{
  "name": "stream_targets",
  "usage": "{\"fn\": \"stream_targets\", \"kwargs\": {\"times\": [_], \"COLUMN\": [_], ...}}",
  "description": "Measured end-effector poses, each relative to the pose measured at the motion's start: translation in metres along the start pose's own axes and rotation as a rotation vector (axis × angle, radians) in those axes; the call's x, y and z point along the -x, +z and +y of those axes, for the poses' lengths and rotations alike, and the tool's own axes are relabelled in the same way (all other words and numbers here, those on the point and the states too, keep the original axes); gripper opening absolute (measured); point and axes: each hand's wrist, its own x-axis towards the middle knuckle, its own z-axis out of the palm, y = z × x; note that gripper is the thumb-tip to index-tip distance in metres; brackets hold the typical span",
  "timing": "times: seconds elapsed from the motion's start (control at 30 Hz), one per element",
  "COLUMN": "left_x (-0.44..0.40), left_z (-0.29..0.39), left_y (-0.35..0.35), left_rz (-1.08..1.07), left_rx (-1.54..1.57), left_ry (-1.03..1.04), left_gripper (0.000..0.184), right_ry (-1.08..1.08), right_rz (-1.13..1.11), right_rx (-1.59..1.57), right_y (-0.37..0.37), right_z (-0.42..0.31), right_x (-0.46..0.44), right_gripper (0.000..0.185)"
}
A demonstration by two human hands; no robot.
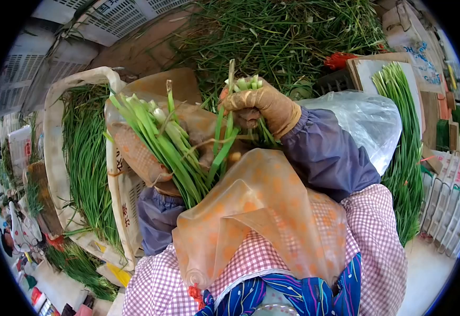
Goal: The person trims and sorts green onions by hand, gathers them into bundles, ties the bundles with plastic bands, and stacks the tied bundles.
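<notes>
A bunch of garlic chives (159, 134) with pale cut ends rests in my left hand (143, 158), which is gloved and partly hidden by the stalks. My right hand (264, 108), in a brown glove, is closed around a smaller bundle of chives (250, 83), its pale ends poking out above the fingers. A few loose leaves (224, 145) hang between the two hands. Below them, a translucent orange-tinted plastic apron (251, 200) covers my lap over checked cloth.
To the left stands a white plastic crate (53, 142) full of green leaves. A heap of loose leaves (272, 37) lies ahead. On the right, long chives (401, 126) lie on a board beside a clear plastic bag (356, 118). Stacked white crates (119, 21) stand at the back left.
</notes>
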Motion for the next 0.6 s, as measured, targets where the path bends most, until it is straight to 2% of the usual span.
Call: {"fn": "stream_targets", "kwargs": {"times": [0.1,0.37,0.43,0.5,0.6], "left_x": [0.000,0.002,0.002,0.002,0.004], "left_z": [-0.001,-0.001,-0.001,0.000,0.001], "left_y": [-0.002,-0.006,-0.006,-0.008,-0.011], "left_rz": [0.017,0.065,0.083,0.095,0.108], "left_rx": [0.000,-0.011,-0.018,-0.025,-0.031], "left_ry": [-0.034,-0.103,-0.120,-0.138,-0.151], "left_gripper": [0.077,0.079,0.080,0.081,0.082], "right_ry": [-0.018,-0.090,-0.235,-0.247,-0.249], "right_rz": [-0.026,0.091,0.095,0.094,-0.002], "right_rx": [-0.031,-0.018,-0.057,-0.186,-0.053], "right_y": [0.001,0.002,-0.009,-0.016,-0.030], "right_z": [0.002,-0.009,-0.016,-0.024,-0.033], "right_x": [0.001,0.006,0.007,0.009,0.010], "right_gripper": [0.012,0.010,0.012,0.016,0.017]}}
